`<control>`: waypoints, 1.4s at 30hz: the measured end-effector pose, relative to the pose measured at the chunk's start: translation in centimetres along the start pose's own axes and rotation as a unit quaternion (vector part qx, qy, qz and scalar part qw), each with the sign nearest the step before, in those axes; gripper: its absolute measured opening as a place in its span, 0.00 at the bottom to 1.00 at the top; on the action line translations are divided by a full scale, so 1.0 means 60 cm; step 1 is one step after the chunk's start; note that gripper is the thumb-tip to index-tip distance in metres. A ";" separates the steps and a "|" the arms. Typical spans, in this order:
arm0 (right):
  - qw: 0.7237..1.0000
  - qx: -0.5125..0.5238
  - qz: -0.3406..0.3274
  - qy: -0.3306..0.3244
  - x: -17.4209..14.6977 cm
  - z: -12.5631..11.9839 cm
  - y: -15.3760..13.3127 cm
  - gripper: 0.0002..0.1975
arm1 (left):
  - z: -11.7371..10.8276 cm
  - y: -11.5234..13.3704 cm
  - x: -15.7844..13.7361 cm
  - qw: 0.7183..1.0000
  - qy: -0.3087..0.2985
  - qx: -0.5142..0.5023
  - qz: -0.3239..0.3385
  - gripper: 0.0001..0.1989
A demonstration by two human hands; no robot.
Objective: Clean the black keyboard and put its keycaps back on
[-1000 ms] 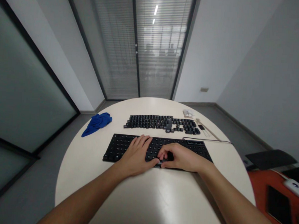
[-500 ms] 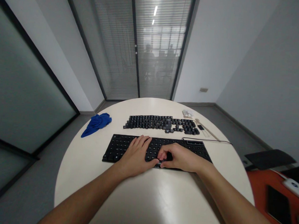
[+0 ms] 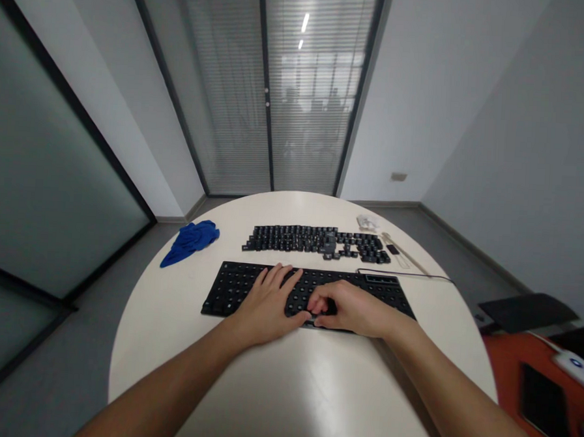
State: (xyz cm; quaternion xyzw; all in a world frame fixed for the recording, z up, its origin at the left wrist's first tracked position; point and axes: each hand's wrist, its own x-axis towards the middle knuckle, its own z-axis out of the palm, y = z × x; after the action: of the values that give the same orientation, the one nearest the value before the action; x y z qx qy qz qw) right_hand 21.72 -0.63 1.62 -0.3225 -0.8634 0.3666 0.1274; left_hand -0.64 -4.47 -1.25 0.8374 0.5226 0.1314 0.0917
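A black keyboard (image 3: 234,287) with most of its keycaps off lies on the round table, its bare key sockets showing. My left hand (image 3: 262,311) rests flat across its middle, fingers spread and thumb at the front edge. Just to the right, my right hand (image 3: 350,307) is curled over the front part of the keyboard, with fingers bent in and thumb low at the edge. What its fingertips grip is hidden. Behind the keyboard, loose black keycaps (image 3: 291,238) are laid out in rows like a keyboard.
A crumpled blue cloth (image 3: 191,240) lies at the left of the white table (image 3: 283,387). At the back right are a clear plastic bag (image 3: 367,222), a wire keycap puller (image 3: 401,258) and a thin stick-like tool (image 3: 410,256). A cable (image 3: 416,274) runs off right. An orange chair (image 3: 504,366) holds a phone (image 3: 546,404).
My left index finger has shifted slightly to the right, away from the other fingers. My right hand stays nearly still at the keyboard's front edge.
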 end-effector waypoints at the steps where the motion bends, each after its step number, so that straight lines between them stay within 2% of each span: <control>1: 1.000 -0.002 -0.002 0.000 0.000 0.001 0.000 0.09 | 0.001 0.000 -0.001 1.000 -0.001 0.001 0.000 0.40; 7: 1.000 0.014 -0.010 0.001 -0.002 -0.001 0.001 0.10 | -0.002 0.003 -0.003 1.000 -0.008 0.009 -0.007 0.41; 10: 1.000 -0.011 -0.024 0.016 -0.002 -0.005 0.008 0.08 | -0.004 0.004 -0.002 1.000 -0.012 0.019 -0.005 0.40; 13: 0.988 -0.101 -0.020 0.116 0.004 -0.013 0.023 0.08 | -0.004 0.002 -0.003 1.000 -0.012 0.023 0.000 0.39; 16: 0.951 -0.204 0.000 0.234 0.015 -0.022 0.043 0.09 | -0.004 -0.004 -0.006 1.000 -0.005 0.025 0.005 0.39; 19: 0.920 -0.275 0.050 0.275 0.027 -0.031 0.059 0.11 | -0.005 -0.011 -0.010 1.000 0.004 0.025 0.010 0.39; 22: 0.900 -0.325 0.084 0.278 0.040 -0.034 0.068 0.12 | -0.009 -0.015 -0.013 1.000 0.003 0.027 0.010 0.40; 26: 0.882 -0.363 0.097 0.286 0.057 -0.029 0.075 0.13 | -0.012 -0.018 -0.017 0.999 -0.005 0.038 0.007 0.40; 34: 0.874 -0.385 0.105 0.278 0.073 -0.020 0.085 0.11 | -0.012 -0.020 -0.023 0.999 -0.008 0.043 0.004 0.40; 42: 0.887 -0.370 0.102 0.256 0.074 -0.021 0.080 0.09 | -0.015 -0.018 -0.022 0.999 -0.014 0.033 0.012 0.40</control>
State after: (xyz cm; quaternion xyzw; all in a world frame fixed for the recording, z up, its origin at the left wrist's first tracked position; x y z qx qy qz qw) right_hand 21.14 5.44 -1.00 -0.5155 -0.8361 -0.0632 0.1770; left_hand -2.39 -5.19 -0.88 0.8477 0.5156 0.1036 0.0695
